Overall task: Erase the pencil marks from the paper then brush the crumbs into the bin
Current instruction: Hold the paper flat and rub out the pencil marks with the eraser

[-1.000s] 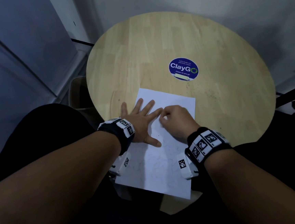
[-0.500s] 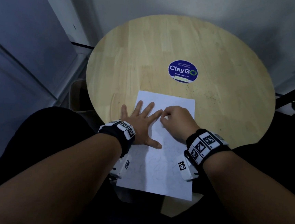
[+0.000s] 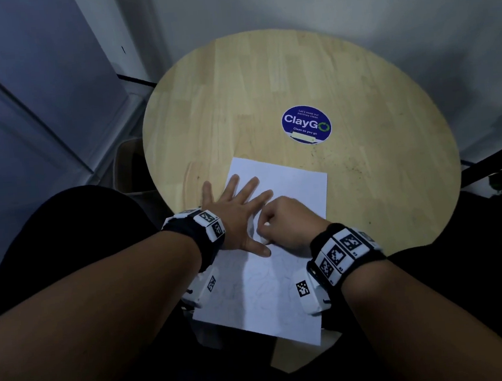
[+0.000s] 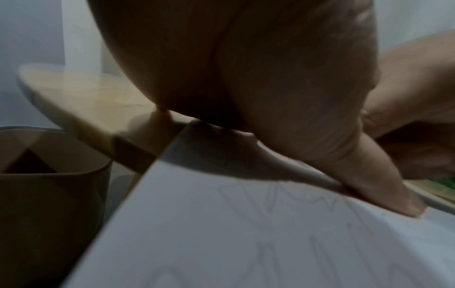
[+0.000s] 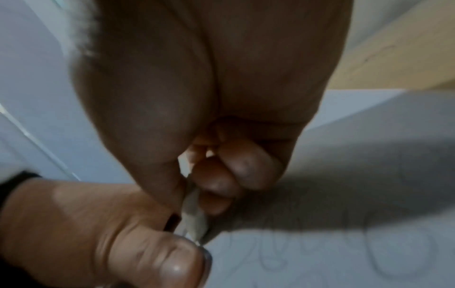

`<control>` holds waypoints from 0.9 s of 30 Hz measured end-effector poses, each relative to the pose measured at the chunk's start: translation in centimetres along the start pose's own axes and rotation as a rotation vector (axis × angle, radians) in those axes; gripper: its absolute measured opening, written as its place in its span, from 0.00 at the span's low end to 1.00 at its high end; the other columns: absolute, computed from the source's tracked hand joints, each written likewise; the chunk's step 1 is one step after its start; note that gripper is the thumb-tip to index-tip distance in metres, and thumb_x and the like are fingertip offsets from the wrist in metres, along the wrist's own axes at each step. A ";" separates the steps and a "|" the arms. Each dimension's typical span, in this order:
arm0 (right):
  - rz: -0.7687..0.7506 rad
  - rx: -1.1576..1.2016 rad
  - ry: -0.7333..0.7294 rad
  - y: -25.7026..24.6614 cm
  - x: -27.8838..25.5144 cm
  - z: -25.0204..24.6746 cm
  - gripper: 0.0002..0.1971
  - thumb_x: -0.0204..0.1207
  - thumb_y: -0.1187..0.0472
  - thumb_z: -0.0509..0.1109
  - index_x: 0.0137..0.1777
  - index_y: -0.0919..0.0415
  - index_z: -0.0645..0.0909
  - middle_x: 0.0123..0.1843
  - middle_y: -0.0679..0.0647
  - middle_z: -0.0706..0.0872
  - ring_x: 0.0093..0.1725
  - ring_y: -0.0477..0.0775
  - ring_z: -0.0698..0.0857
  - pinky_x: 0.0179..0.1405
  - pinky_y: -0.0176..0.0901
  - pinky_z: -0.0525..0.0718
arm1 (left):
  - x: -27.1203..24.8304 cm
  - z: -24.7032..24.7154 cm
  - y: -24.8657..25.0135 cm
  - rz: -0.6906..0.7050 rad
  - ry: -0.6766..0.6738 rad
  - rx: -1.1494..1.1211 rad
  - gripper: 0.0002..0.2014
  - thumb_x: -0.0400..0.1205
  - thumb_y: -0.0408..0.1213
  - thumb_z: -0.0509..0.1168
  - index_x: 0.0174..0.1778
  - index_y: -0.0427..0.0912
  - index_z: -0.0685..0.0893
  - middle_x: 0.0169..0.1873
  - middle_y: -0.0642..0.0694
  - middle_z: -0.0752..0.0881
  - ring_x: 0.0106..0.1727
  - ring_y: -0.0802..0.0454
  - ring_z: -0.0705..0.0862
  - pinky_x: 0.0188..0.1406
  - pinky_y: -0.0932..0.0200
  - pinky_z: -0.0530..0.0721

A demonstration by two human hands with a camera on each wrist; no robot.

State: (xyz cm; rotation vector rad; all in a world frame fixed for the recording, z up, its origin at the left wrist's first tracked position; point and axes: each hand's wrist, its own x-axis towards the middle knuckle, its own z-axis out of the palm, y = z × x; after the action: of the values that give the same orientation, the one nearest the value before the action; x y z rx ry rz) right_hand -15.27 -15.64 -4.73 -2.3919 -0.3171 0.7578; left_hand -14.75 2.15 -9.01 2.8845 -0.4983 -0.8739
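A white sheet of paper with faint pencil scribbles lies at the near edge of the round wooden table, its near end hanging over the edge. My left hand lies flat on the paper's left side, fingers spread, thumb pressing the sheet. My right hand is curled just right of the left thumb and pinches a small white eraser against the paper. Pencil lines run across the sheet near both hands.
A brown bin stands on the floor beside the table's left edge; its rim shows in the head view. A round blue ClayGo sticker sits on the table beyond the paper. Walls close in behind and to the left.
My right hand with the eraser has slid back toward me along the paper, closer to the left thumb. The left hand stays flat in place.
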 end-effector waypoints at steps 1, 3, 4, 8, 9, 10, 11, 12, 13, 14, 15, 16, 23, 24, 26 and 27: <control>0.012 0.043 0.053 0.2 0.2 -0.1 0.09 0.79 0.65 0.72 0.40 0.56 0.90 0.37 0.50 0.93 0.39 0.49 0.91 0.43 0.47 0.88 | 0.0 -0.1 0.0 -0.003 -0.003 0.000 0.68 0.61 0.90 0.62 0.87 0.71 0.28 0.89 0.58 0.24 0.89 0.41 0.22 0.76 0.10 0.33; 0.009 0.083 0.229 0.6 0.5 -0.3 0.10 0.82 0.63 0.71 0.39 0.53 0.88 0.36 0.50 0.91 0.37 0.51 0.89 0.39 0.47 0.85 | 0.0 -0.2 0.1 -0.009 -0.007 -0.003 0.67 0.62 0.89 0.63 0.87 0.71 0.28 0.88 0.58 0.23 0.88 0.41 0.21 0.76 0.10 0.31; 0.005 0.080 0.270 0.7 0.6 -0.3 0.11 0.84 0.61 0.71 0.39 0.52 0.86 0.36 0.50 0.90 0.36 0.52 0.88 0.39 0.47 0.84 | -0.1 -0.2 0.1 -0.011 -0.011 -0.007 0.67 0.62 0.89 0.63 0.87 0.72 0.28 0.88 0.58 0.23 0.88 0.41 0.21 0.76 0.10 0.31; 0.067 0.130 0.063 0.7 0.4 -0.1 0.08 0.81 0.65 0.71 0.41 0.60 0.89 0.35 0.53 0.92 0.31 0.55 0.87 0.33 0.47 0.85 | -0.1 0.0 0.0 -0.004 -0.004 -0.008 0.67 0.62 0.90 0.62 0.87 0.72 0.28 0.88 0.58 0.23 0.89 0.41 0.22 0.77 0.10 0.32; 0.122 0.261 0.049 1.0 0.5 -0.2 0.08 0.82 0.65 0.71 0.42 0.63 0.89 0.34 0.56 0.92 0.27 0.56 0.84 0.29 0.47 0.82 | -0.1 -0.1 0.1 -0.005 -0.004 0.000 0.67 0.62 0.90 0.61 0.87 0.72 0.28 0.88 0.59 0.23 0.89 0.41 0.22 0.77 0.11 0.32; 0.175 0.406 0.082 1.5 0.5 -0.4 0.09 0.84 0.65 0.70 0.43 0.66 0.88 0.34 0.59 0.90 0.26 0.57 0.81 0.27 0.47 0.79 | -0.2 -0.2 0.1 -0.006 -0.004 0.005 0.66 0.62 0.90 0.61 0.87 0.72 0.28 0.88 0.59 0.24 0.89 0.42 0.22 0.77 0.11 0.32; 0.209 0.526 0.137 2.0 0.6 -0.8 0.10 0.86 0.63 0.71 0.45 0.68 0.87 0.34 0.61 0.89 0.25 0.57 0.79 0.26 0.48 0.79 | -0.3 -0.2 0.1 -0.008 0.000 0.006 0.66 0.63 0.90 0.61 0.88 0.71 0.29 0.89 0.58 0.24 0.89 0.42 0.23 0.78 0.12 0.32; 0.233 0.607 0.181 2.6 0.7 -1.1 0.11 0.87 0.63 0.71 0.45 0.69 0.87 0.34 0.63 0.87 0.25 0.57 0.79 0.27 0.48 0.80 | -0.4 -0.3 0.0 -0.011 0.007 0.001 0.66 0.64 0.89 0.62 0.88 0.71 0.30 0.89 0.58 0.25 0.90 0.43 0.24 0.79 0.12 0.32; 0.250 0.660 0.199 3.0 0.7 -1.4 0.12 0.88 0.63 0.72 0.46 0.70 0.86 0.34 0.64 0.86 0.25 0.57 0.79 0.27 0.49 0.80 | -0.6 -0.3 -0.2 -0.013 0.013 -0.007 0.65 0.65 0.88 0.63 0.89 0.70 0.31 0.90 0.57 0.26 0.90 0.44 0.25 0.80 0.14 0.33; 0.264 0.688 0.199 3.5 0.6 -1.6 0.11 0.88 0.63 0.72 0.47 0.71 0.86 0.33 0.64 0.85 0.24 0.57 0.79 0.27 0.49 0.81 | -0.6 -0.4 -0.4 -0.013 0.019 -0.012 0.65 0.66 0.87 0.64 0.90 0.70 0.33 0.90 0.56 0.28 0.91 0.44 0.27 0.81 0.15 0.34; 0.277 0.702 0.187 3.8 0.4 -1.7 0.11 0.88 0.63 0.72 0.48 0.71 0.86 0.33 0.64 0.85 0.24 0.56 0.79 0.26 0.48 0.81 | -0.6 -0.5 -0.7 -0.010 0.026 -0.012 0.65 0.66 0.86 0.65 0.90 0.69 0.33 0.91 0.55 0.28 0.91 0.44 0.27 0.82 0.16 0.35; 0.288 0.704 0.164 4.2 0.3 -1.8 0.10 0.88 0.63 0.72 0.48 0.71 0.86 0.34 0.64 0.85 0.24 0.56 0.79 0.26 0.48 0.81 | -0.6 -0.5 -0.9 -0.002 0.031 -0.005 0.65 0.66 0.86 0.65 0.90 0.69 0.34 0.91 0.54 0.29 0.91 0.43 0.28 0.82 0.16 0.36; 0.249 0.502 0.081 3.7 -0.4 -1.2 0.10 0.89 0.62 0.71 0.48 0.68 0.86 0.33 0.59 0.88 0.24 0.56 0.79 0.25 0.47 0.79 | -0.3 0.4 -0.6 0.032 0.026 0.050 0.67 0.61 0.92 0.57 0.87 0.70 0.26 0.89 0.55 0.23 0.89 0.42 0.22 0.79 0.14 0.31; 0.229 0.461 0.149 3.6 -0.2 -1.0 0.09 0.88 0.61 0.70 0.48 0.65 0.86 0.33 0.57 0.89 0.24 0.56 0.80 0.26 0.47 0.80 | -0.3 0.4 -0.6 0.033 0.026 0.049 0.67 0.61 0.92 0.57 0.86 0.70 0.26 0.88 0.55 0.23 0.89 0.42 0.22 0.79 0.14 0.31; 0.173 0.345 0.253 3.2 0.4 -0.8 0.07 0.86 0.59 0.71 0.47 0.58 0.86 0.34 0.54 0.91 0.27 0.56 0.84 0.28 0.49 0.84 | -0.2 0.5 -0.7 0.032 0.020 0.041 0.67 0.60 0.93 0.56 0.86 0.71 0.25 0.88 0.56 0.23 0.89 0.42 0.22 0.79 0.14 0.32; 0.144 0.261 0.286 3.0 0.5 -0.7 0.07 0.85 0.58 0.71 0.46 0.55 0.86 0.35 0.53 0.91 0.30 0.55 0.87 0.31 0.49 0.86 | -0.2 0.5 -0.7 0.030 0.019 0.040 0.67 0.60 0.93 0.56 0.86 0.71 0.25 0.88 0.56 0.23 0.89 0.42 0.22 0.79 0.14 0.32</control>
State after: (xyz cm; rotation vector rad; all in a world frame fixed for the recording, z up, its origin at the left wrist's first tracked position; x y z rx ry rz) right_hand -14.31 -18.11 -6.35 -2.2494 0.0683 0.4752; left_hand -14.99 2.88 -9.45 2.9107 -0.5618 -0.8414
